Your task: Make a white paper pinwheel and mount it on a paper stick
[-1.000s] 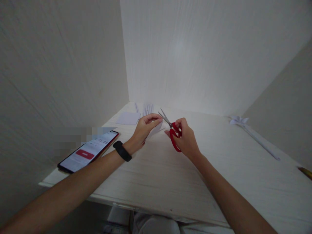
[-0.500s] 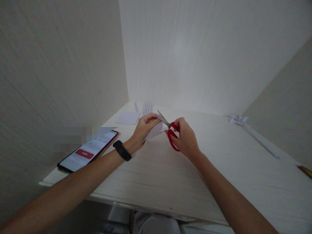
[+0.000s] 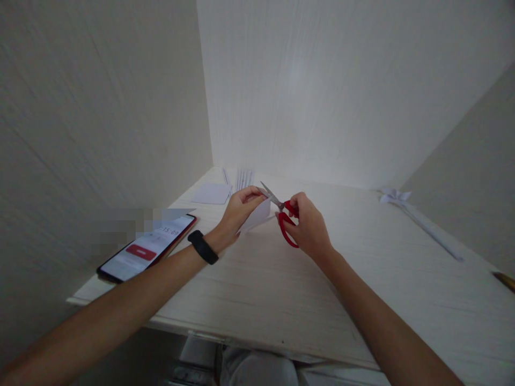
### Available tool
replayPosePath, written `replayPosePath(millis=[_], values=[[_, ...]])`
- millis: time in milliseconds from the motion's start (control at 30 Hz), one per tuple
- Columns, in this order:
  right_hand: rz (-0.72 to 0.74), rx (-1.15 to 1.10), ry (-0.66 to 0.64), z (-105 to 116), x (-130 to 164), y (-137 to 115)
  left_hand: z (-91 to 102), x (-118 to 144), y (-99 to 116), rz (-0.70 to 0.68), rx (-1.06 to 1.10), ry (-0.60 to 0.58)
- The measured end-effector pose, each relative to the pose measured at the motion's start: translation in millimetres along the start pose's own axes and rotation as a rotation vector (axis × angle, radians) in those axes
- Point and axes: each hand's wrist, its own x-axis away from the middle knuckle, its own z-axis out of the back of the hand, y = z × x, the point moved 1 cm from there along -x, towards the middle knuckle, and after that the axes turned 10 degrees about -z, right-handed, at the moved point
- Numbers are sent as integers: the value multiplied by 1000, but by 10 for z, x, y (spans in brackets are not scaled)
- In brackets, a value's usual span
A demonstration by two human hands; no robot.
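Observation:
My left hand (image 3: 238,214) is closed on a small piece of white paper (image 3: 259,214), pinched between thumb and fingers, with a black band on the wrist. Red-handled scissors (image 3: 286,225) are in my right hand (image 3: 311,225), its fingers through and around the handles. The blades are spread and point up and left, at the top edge of the paper close to my left fingertips. Whether the lower blade touches the paper is hard to make out. Part of the paper is hidden behind my left hand.
A phone (image 3: 148,252) showing a timer lies at the left edge. White paper squares (image 3: 211,193) and rolled paper sticks (image 3: 244,178) rest at the back left. A paper pinwheel (image 3: 396,197) on a stick lies at right. Walls (image 3: 301,96) enclose the table (image 3: 257,295).
Both hands hold nearly the same pose. The scissors and paper have shifted very slightly right in view, along with the whole scene.

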Motion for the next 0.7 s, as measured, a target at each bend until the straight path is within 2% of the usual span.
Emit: replayPosePath(millis=[700], values=[[-27,14,-25,37,-17,-10,3,-8,-12,15,-22,33]])
